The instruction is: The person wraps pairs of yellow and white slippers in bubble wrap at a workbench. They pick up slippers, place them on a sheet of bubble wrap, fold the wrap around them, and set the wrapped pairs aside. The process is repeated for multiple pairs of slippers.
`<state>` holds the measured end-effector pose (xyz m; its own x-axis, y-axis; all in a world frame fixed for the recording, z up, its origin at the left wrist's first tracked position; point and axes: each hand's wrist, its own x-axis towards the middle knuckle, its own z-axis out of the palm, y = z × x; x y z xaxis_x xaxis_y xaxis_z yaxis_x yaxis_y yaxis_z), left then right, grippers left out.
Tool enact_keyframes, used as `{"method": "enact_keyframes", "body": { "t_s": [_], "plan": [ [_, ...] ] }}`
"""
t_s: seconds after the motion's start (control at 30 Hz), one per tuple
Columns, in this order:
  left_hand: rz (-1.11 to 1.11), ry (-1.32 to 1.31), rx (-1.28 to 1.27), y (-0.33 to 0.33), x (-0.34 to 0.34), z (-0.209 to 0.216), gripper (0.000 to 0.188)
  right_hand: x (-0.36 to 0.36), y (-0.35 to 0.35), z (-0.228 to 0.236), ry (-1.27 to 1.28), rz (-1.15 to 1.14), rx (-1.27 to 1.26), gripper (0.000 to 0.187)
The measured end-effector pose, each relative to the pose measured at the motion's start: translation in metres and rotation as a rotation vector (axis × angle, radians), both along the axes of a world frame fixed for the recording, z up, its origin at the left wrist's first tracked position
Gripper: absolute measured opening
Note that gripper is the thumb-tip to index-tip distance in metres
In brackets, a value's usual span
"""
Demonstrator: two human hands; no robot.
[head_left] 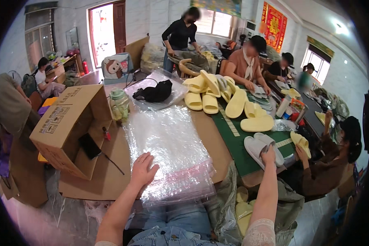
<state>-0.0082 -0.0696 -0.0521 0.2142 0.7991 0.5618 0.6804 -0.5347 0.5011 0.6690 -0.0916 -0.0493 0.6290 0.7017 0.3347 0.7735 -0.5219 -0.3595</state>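
Observation:
My left hand (144,169) lies flat, fingers apart, on the left edge of a stack of transparent plastic bags (170,137) with pink seal strips. Off to the right, my right hand (268,156) grips a pair of light grey slippers (256,148) at the end nearest me, over the edge of a green mat (227,127). A heap of yellow slippers (211,88) is piled beyond the bags. One yellow slipper (257,123) lies just behind the grey pair.
An open cardboard box (63,119) on its side holds a phone (89,146). Behind it stand a lidded jar (119,104) and a black mask-like bundle (153,91). A co-worker at right holds a yellow slipper (301,143). A sack (229,205) with slippers hangs below the table edge.

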Motion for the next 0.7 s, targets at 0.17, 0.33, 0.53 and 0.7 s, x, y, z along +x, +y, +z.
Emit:
{"method": "enact_keyframes", "body": {
  "t_s": [0.17, 0.33, 0.53, 0.7],
  "plan": [
    [-0.001, 0.056, 0.0, 0.001, -0.003, -0.01, 0.048, -0.056, -0.012, 0.009, -0.019, 0.032, -0.131, 0.04],
    [-0.129, 0.293, 0.085, 0.001, 0.003, -0.001, 0.048, -0.15, -0.062, 0.02, -0.028, 0.087, -0.034, 0.035],
    [-0.149, 0.431, -0.144, -0.006, 0.031, 0.023, 0.073, -0.189, -0.085, 0.02, -0.014, 0.016, 0.073, 0.035],
    [-0.205, 0.366, -0.162, -0.001, 0.027, 0.021, 0.061, -0.179, -0.08, 0.007, 0.011, -0.013, -0.011, 0.036]
  ]
}}
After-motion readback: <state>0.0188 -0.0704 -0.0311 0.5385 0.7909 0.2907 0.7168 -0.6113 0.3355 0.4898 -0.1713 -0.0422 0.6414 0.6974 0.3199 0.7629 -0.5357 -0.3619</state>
